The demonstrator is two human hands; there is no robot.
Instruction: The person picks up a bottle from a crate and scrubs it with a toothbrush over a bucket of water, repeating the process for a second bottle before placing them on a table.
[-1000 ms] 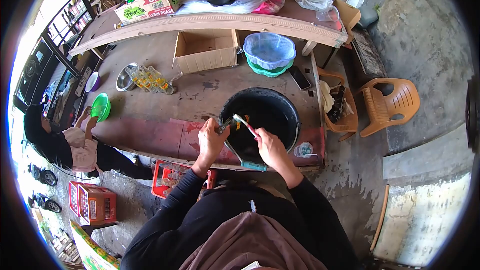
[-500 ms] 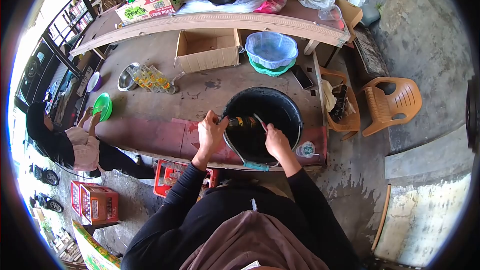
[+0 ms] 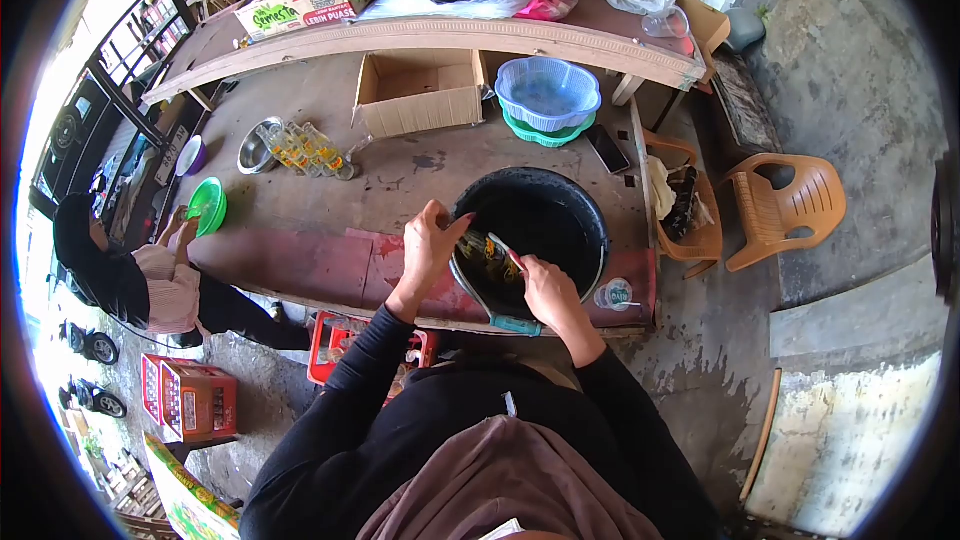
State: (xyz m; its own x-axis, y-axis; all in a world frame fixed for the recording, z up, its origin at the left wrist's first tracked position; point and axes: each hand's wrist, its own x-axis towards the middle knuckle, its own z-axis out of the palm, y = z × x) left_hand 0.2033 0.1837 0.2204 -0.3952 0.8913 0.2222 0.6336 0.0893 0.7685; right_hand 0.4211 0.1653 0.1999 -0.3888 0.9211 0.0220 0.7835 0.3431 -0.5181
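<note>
My left hand (image 3: 430, 245) grips a glass bottle (image 3: 485, 252) with an orange label, tilted over the near rim of a black tub (image 3: 575, 208). My right hand (image 3: 545, 285) holds a toothbrush (image 3: 503, 248) with its head against the bottle's side. Both hands are above the tub's near edge, close together. The tub's inside is dark and I cannot see what it holds.
An open cardboard box (image 3: 420, 100), stacked blue and green baskets (image 3: 548, 100), a phone (image 3: 607, 150), a metal bowl (image 3: 258, 145) and several bottles (image 3: 305, 152) lie on the table. A plastic cup (image 3: 612, 295) stands right of the tub. Another person (image 3: 130, 275) sits at left with a green bowl (image 3: 207, 205). Red crates (image 3: 350, 345) stand below; plastic chairs (image 3: 785, 210) are at right.
The bottle went from lying level across the tub to tilted toward me. My right hand and the toothbrush came down and closer to the near rim, against the bottle.
</note>
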